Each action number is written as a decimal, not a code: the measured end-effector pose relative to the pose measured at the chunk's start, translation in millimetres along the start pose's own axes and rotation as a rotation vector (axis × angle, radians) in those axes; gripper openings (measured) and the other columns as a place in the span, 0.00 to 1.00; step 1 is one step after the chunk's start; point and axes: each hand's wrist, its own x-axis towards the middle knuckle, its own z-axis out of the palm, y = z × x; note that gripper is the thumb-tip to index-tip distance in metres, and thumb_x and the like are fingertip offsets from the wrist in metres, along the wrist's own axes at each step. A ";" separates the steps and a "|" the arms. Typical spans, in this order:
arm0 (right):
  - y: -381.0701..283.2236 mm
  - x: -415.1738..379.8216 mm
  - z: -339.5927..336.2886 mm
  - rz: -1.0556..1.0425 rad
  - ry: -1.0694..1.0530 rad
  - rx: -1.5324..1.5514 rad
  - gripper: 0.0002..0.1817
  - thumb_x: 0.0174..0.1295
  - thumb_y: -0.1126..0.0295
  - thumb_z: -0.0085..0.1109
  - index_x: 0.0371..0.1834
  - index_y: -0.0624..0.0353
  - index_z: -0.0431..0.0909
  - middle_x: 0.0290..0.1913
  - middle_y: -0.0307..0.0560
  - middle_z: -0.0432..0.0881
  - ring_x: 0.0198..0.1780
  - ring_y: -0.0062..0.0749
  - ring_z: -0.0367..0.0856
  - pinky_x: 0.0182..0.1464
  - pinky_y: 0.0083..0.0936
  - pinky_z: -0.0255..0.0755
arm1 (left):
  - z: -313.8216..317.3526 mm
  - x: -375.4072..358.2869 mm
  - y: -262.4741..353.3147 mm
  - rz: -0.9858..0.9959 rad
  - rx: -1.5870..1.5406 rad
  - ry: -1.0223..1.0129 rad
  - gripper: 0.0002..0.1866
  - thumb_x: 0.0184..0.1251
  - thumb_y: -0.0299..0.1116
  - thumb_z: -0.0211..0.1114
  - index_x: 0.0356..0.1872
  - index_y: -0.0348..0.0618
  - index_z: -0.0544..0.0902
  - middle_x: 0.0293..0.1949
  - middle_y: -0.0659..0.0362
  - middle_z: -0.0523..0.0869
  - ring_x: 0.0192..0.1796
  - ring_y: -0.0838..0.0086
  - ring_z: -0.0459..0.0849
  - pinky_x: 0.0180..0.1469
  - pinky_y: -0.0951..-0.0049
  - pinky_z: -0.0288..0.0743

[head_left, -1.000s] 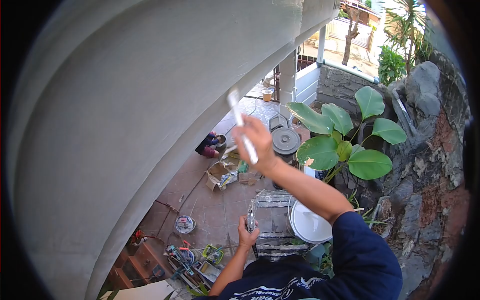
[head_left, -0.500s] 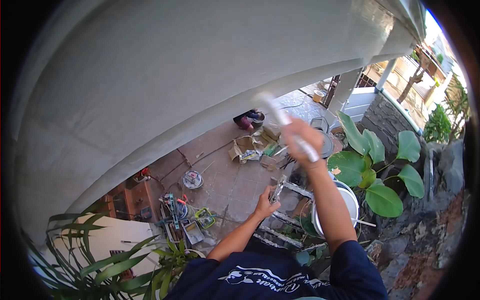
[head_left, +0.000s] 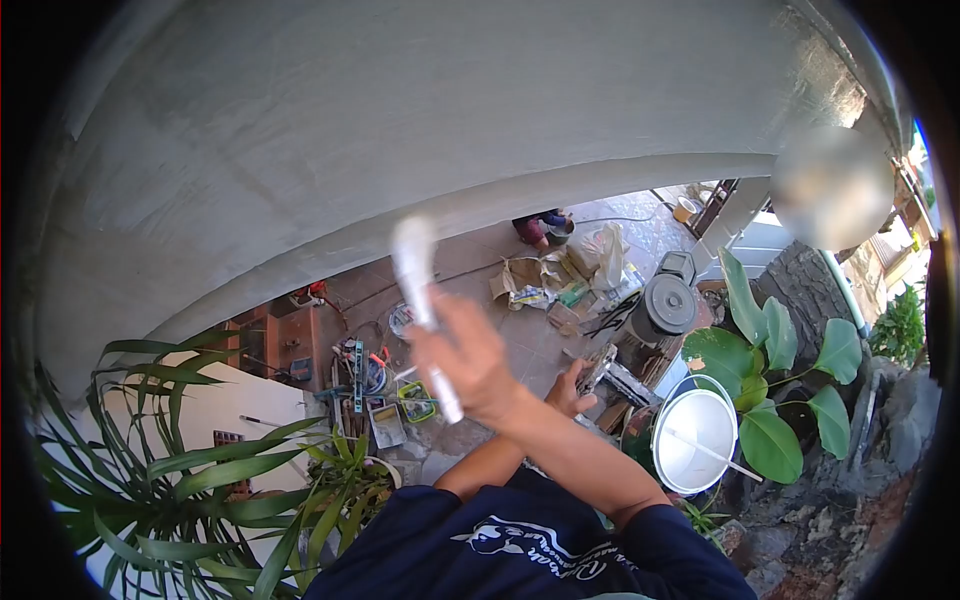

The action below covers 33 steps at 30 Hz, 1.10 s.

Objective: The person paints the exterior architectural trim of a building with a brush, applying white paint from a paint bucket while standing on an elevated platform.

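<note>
My right hand (head_left: 465, 360) is wrapped around the white handle of a brush (head_left: 415, 270). Its pale head points up toward the lower edge of the grey plastered wall (head_left: 400, 110) and is smeared by motion. My right forearm crosses over my left one. Lower down, my left hand (head_left: 570, 392) grips the worn, paint-spattered top of a ladder (head_left: 600, 368), thumb along its side. To the right of the ladder hangs or stands a white bucket (head_left: 695, 440) with pale contents and a thin stick (head_left: 715, 458) lying across it.
Broad-leaved plant (head_left: 745, 360) and rough stonework (head_left: 840, 500) flank the right side; a long-leaved plant (head_left: 200, 470) fills the lower left. On the tiled floor below are tools (head_left: 360, 380), torn sacks (head_left: 530, 280), a lidded grey bin (head_left: 670, 305) and a crouching person (head_left: 535, 228).
My right hand has swung left with the brush, now crossing over my left arm. The view has shifted, so the bucket's inside shows more. My left hand keeps its hold on the ladder.
</note>
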 end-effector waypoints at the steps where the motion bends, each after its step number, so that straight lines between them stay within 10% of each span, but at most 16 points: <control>1: -13.0 2.0 9.8 -0.053 -0.088 0.126 0.13 0.48 0.75 0.68 0.39 0.62 0.84 0.51 0.66 0.80 0.48 0.53 0.83 0.48 0.35 0.82 | -0.6 -0.2 0.9 0.006 -0.012 0.006 0.34 0.46 0.38 0.71 0.57 0.39 0.70 0.37 0.48 0.83 0.39 0.62 0.81 0.45 0.62 0.74; 6: 33.5 5.6 -4.7 -0.236 -0.107 0.083 0.13 0.46 0.74 0.68 0.37 0.61 0.84 0.51 0.61 0.82 0.49 0.49 0.85 0.48 0.34 0.83 | 1.3 -0.2 -10.4 0.000 0.065 0.019 0.34 0.48 0.36 0.72 0.58 0.39 0.70 0.38 0.49 0.82 0.40 0.62 0.81 0.46 0.64 0.75; 10: 97.0 -13.5 -111.0 0.163 0.137 -0.225 0.09 0.54 0.79 0.65 0.38 0.62 0.83 0.45 0.59 0.86 0.43 0.46 0.88 0.47 0.33 0.81 | 1.4 -1.1 4.8 0.018 0.020 0.036 0.34 0.48 0.35 0.71 0.58 0.37 0.71 0.47 0.46 0.84 0.51 0.59 0.84 0.54 0.62 0.76; 13: 110.5 -41.3 -194.7 0.459 0.278 -0.424 0.09 0.60 0.79 0.62 0.44 0.64 0.82 0.47 0.56 0.86 0.44 0.37 0.86 0.50 0.28 0.78 | 7.5 0.5 -4.5 0.161 -0.007 0.114 0.28 0.48 0.35 0.67 0.51 0.37 0.71 0.36 0.52 0.82 0.39 0.68 0.82 0.46 0.67 0.75; 21: -43.9 -121.3 -347.8 0.979 0.458 -0.404 0.07 0.63 0.78 0.60 0.43 0.69 0.81 0.37 0.46 0.85 0.36 0.24 0.81 0.42 0.20 0.75 | 8.4 3.4 -23.2 0.047 -0.039 0.049 0.31 0.47 0.35 0.70 0.55 0.38 0.71 0.37 0.53 0.82 0.40 0.68 0.81 0.45 0.66 0.75; 26: -72.0 -152.4 -362.7 1.226 -0.009 -0.548 0.05 0.56 0.75 0.63 0.33 0.64 0.82 0.25 0.42 0.82 0.28 0.18 0.77 0.34 0.20 0.71 | 9.1 4.3 -10.2 0.105 -0.080 0.034 0.20 0.51 0.29 0.66 0.47 0.42 0.72 0.30 0.64 0.80 0.33 0.79 0.78 0.38 0.75 0.74; 33: -13.1 -183.7 -341.3 1.410 -0.111 -0.497 0.08 0.52 0.70 0.65 0.32 0.62 0.84 0.24 0.51 0.83 0.26 0.33 0.81 0.33 0.28 0.74 | 7.7 6.4 -10.3 0.058 -0.109 -0.005 0.16 0.54 0.28 0.60 0.45 0.42 0.71 0.32 0.61 0.81 0.32 0.80 0.77 0.35 0.78 0.73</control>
